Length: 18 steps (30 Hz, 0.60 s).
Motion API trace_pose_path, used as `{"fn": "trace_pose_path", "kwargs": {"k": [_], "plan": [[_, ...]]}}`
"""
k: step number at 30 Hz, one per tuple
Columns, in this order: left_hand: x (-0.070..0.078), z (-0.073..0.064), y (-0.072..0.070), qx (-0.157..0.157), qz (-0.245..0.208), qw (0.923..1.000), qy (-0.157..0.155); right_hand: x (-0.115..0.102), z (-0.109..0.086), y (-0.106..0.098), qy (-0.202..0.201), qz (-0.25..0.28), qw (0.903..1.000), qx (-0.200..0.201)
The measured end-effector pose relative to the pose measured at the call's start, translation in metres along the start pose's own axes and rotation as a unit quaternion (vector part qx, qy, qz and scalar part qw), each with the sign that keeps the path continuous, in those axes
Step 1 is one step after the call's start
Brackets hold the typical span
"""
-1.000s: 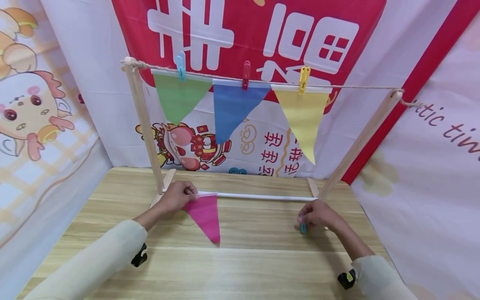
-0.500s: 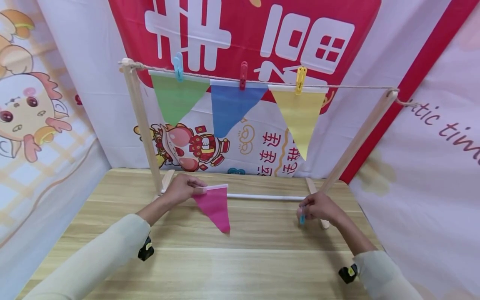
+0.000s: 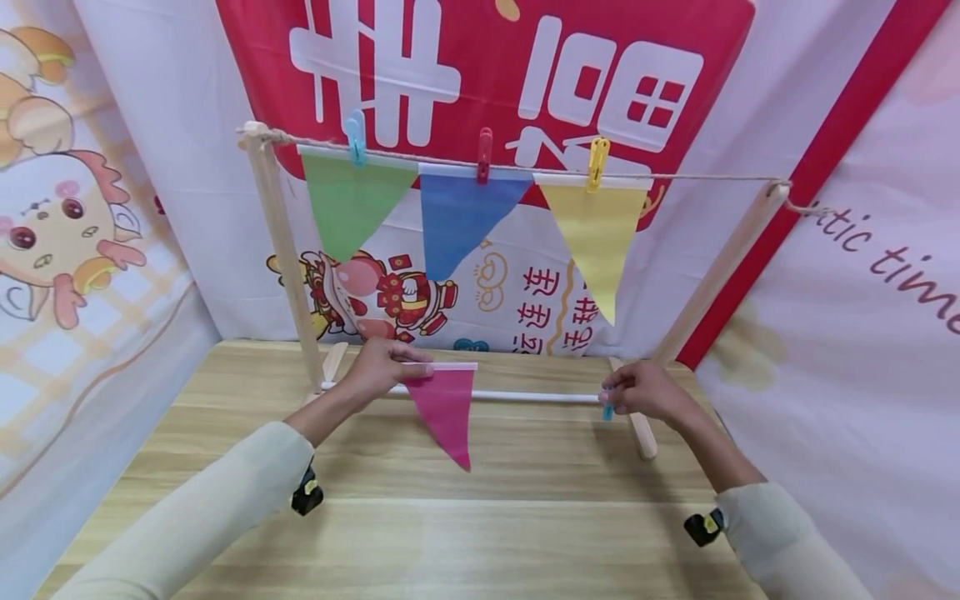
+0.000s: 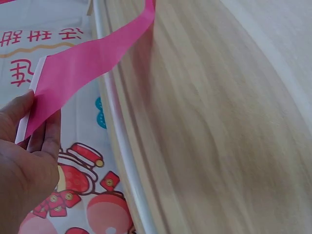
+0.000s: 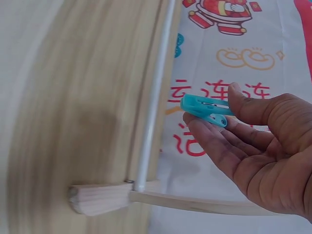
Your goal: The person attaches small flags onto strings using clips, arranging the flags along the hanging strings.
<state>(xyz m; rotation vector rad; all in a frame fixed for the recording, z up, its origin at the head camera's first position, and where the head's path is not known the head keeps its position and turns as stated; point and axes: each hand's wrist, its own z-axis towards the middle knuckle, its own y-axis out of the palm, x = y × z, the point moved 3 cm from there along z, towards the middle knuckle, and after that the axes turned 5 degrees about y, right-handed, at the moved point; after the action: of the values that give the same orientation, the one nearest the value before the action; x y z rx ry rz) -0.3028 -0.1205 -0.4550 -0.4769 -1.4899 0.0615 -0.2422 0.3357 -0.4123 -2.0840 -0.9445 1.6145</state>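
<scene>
My left hand pinches a pink triangular pennant by its white top edge, thumb on one side and fingers behind. In the left wrist view the pennant bends away from the hand, its tip out over the table. My right hand holds a light-blue clothespin between thumb and fingers. Above, a twine line carries a green pennant under a blue clothespin, a blue pennant under a red clothespin, and a yellow pennant under a yellow clothespin.
Two wooden posts, the left post and right post, hold up the twine. A white rod joins their feet low down, in front of a printed cloth backdrop. The wooden table lies beneath the hands.
My left hand has lifted the pink pennant up and to the right, off the tabletop. My right hand has risen slightly with the clothespin still in its fingers.
</scene>
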Motion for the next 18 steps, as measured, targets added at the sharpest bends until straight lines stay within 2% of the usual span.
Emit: {"fn": "trace_pose_path", "kwargs": {"k": [6,12,18], "plan": [[0.019,0.002,-0.002,-0.007,0.004,0.9996,0.028,-0.020,0.000,-0.011,-0.017,-0.008,0.9997,0.013],[0.036,0.005,-0.006,-0.015,0.002,0.9992,0.037,-0.035,0.002,-0.018,-0.005,-0.018,0.9996,0.023],[0.055,0.006,-0.004,-0.015,0.021,0.9988,0.043,-0.050,0.000,-0.026,-0.020,-0.027,0.9988,0.035]]}}
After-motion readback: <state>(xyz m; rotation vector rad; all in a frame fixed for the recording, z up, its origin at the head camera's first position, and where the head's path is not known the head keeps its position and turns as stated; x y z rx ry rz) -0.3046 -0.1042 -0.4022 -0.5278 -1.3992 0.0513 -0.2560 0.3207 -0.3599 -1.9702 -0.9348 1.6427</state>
